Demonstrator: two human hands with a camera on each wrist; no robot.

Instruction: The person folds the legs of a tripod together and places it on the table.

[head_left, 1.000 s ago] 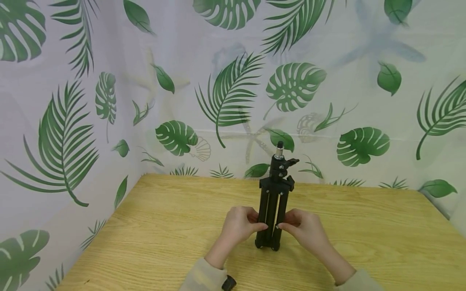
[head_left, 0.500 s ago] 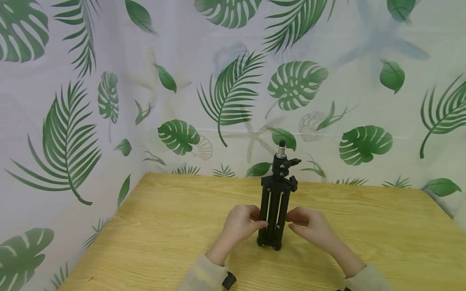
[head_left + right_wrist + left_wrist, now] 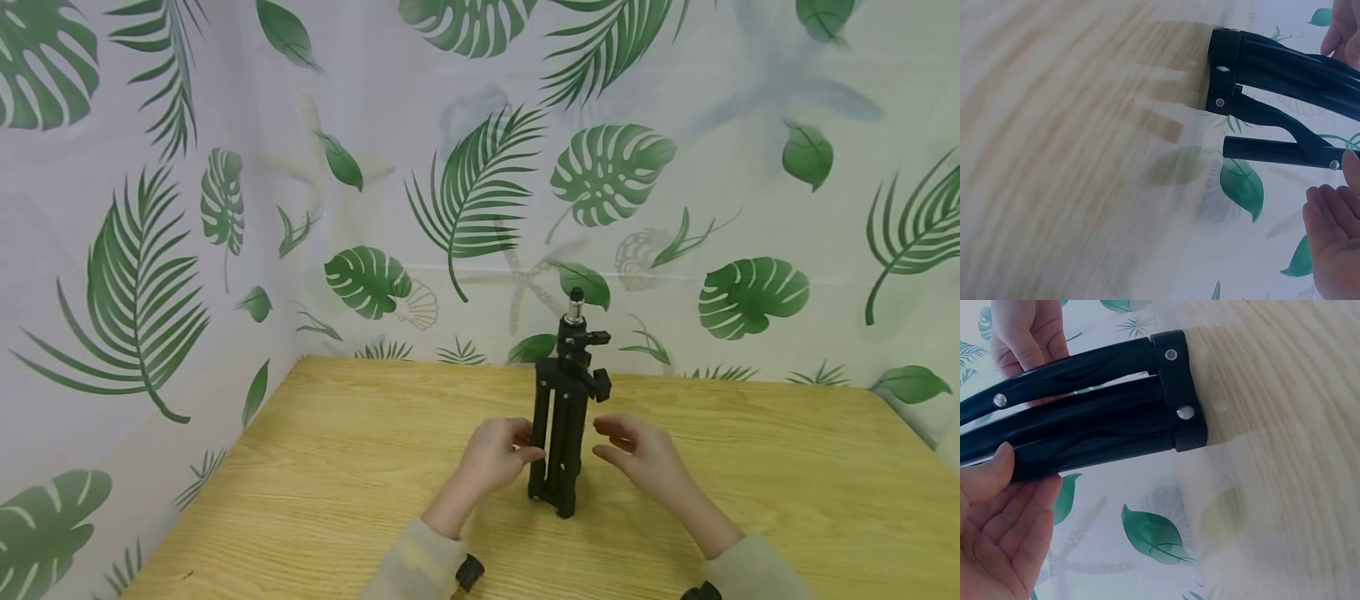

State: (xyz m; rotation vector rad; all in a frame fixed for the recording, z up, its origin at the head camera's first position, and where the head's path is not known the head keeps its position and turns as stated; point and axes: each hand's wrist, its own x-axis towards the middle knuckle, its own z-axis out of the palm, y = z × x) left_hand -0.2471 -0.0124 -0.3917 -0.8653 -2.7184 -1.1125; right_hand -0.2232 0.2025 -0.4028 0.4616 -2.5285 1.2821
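A black light stand with folded legs stands upright on the wooden table. It has a silver tip and side knobs. My left hand holds one leg tube at its lower half; in the left wrist view the thumb of that left hand lies over the tube and the fingers are behind it. My right hand is just to the right of the stand, a small gap away, fingers loosely bent and holding nothing. In the right wrist view one leg sits slightly apart from the others, close to the right hand.
The wood-grain table runs back to a white leaf-print curtain, which also hangs along the left side. Black wrist-camera parts show below the left sleeve.
The light stand has turned about its upright axis, its knobs now facing another way. My right hand has let go of its leg and moved off to the right; the left stays on.
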